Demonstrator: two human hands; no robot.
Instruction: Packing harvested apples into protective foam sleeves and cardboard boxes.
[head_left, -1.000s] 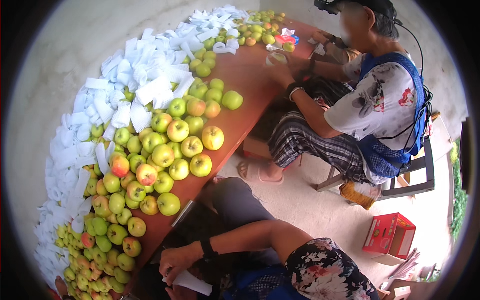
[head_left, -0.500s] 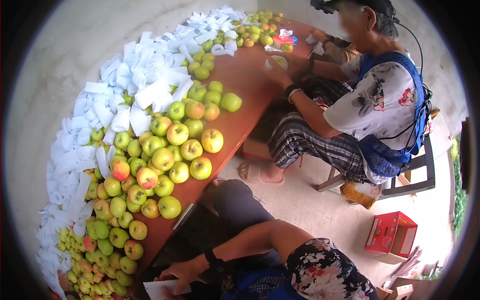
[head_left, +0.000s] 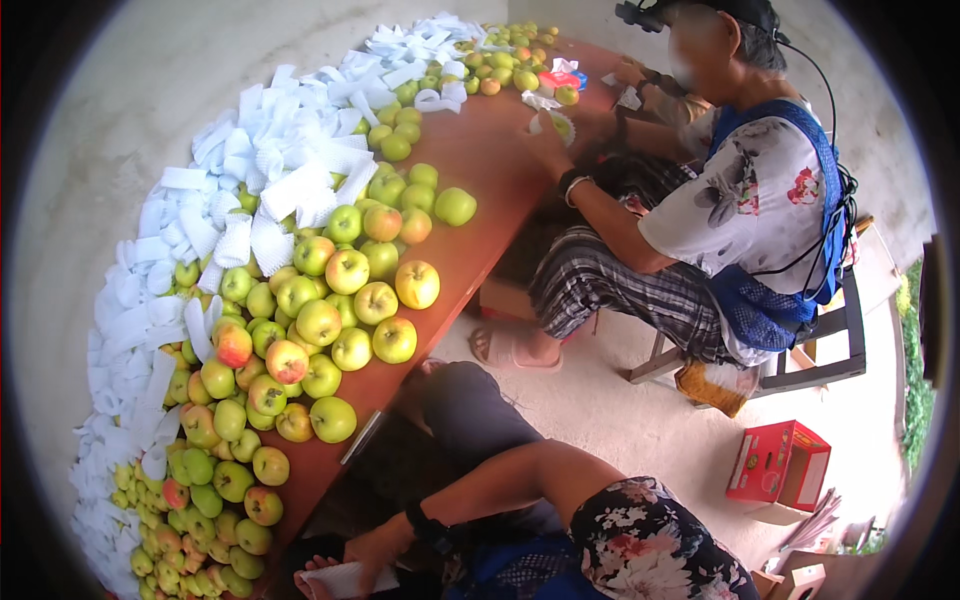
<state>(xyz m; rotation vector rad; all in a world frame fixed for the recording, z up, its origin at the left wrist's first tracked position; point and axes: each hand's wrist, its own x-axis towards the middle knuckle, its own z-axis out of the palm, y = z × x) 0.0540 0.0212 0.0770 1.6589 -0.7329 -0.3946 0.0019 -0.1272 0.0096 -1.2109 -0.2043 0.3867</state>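
Low in the picture, my right hand (head_left: 378, 552) is closed on a white foam net sleeve (head_left: 348, 580) beside the table edge. A black band circles my right wrist. My left hand (head_left: 308, 578) shows only in part at the sleeve's left end, its fingers curled against the foam. Whether an apple sits inside the sleeve is hidden. Nearest on the table are many green and red-blushed apples (head_left: 333, 419), spread in a long heap. Behind them along the wall lies a pile of white foam net sleeves (head_left: 240, 150).
To the right, a co-worker (head_left: 740, 190) sits on a dark wooden chair (head_left: 835, 345), holding an apple in a foam net (head_left: 563, 127). Another person's hand (head_left: 630, 72) shows beyond. The brown table (head_left: 470, 160) curves away. A red cardboard box (head_left: 778, 466) stands on the floor.
My left hand, earlier at the far lower left by the apples, now meets the foam sleeve. My right hand has turned the sleeve slightly. The co-worker's hands have barely shifted.
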